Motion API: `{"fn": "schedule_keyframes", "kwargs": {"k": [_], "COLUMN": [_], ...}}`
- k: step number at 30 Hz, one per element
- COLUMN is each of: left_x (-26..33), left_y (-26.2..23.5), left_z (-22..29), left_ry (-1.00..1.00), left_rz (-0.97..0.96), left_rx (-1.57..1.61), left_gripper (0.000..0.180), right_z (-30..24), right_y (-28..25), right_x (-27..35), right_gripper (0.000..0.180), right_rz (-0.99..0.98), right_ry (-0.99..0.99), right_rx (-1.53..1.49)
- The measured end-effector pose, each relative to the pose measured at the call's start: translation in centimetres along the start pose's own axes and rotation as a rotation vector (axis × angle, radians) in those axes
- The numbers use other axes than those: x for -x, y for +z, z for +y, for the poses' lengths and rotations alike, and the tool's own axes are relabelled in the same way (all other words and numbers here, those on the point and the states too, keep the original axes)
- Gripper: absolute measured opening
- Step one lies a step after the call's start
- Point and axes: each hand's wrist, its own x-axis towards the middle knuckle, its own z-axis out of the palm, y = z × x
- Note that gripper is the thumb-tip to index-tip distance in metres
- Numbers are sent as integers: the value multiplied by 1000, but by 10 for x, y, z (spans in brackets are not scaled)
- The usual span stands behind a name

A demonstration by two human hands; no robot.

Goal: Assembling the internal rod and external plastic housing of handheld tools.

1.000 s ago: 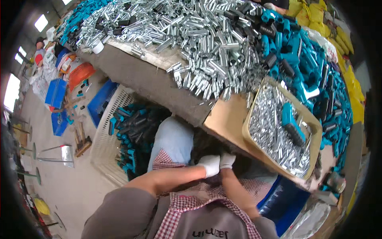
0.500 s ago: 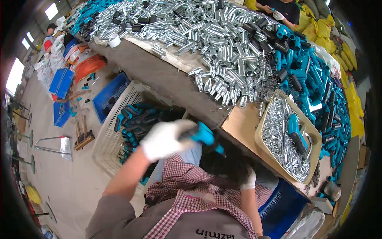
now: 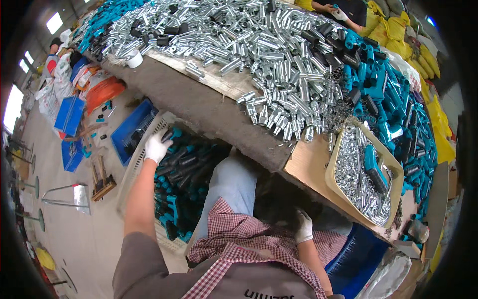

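Note:
My left hand [image 3: 157, 147], in a white glove, is at the far end of a cream slatted crate [image 3: 130, 175] on my left. Its fingers are closed on a pistol-shaped tool [image 3: 173, 133] in teal and black. Under and beside it, more teal-and-black pistol-shaped tools [image 3: 186, 164] fill the crate. My right hand [image 3: 303, 228], in a white glove with a dark palm side, hovers over my lap below the table edge. Its fingers blend into the dark gap behind, so whether they hold anything is hidden.
Piled on the table are silver metal tubes [image 3: 279, 62] and teal housings [image 3: 381, 89]. A cream tray [image 3: 329, 172] of small metal parts stands on cardboard [image 3: 311, 158] at the right. Blue bins [image 3: 118, 142] stand beyond the crate. Another person's gloved hand [image 3: 339, 13] is across the table.
My left hand has carried the pistol-shaped tool from in front of me left and away to the crate's far end. My right hand has shifted slightly, its wrist turning.

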Motion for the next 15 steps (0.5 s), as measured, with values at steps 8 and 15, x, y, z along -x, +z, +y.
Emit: {"fn": "schedule_keyframes", "kwargs": {"k": [8,15], "left_x": [10,16], "left_y": [62,-44], "left_z": [-15,106], "left_ry": [-103,248], "left_rz": [-392,-572], "left_rx": [-368,45], "left_gripper": [48,39], "right_z": [16,-53], "right_y": [-21,30], "right_x": [0,43], "right_gripper": [27,32], "right_rz": [14,-171], "right_ry": [-92,-127], "right_rx": [83,177]}}
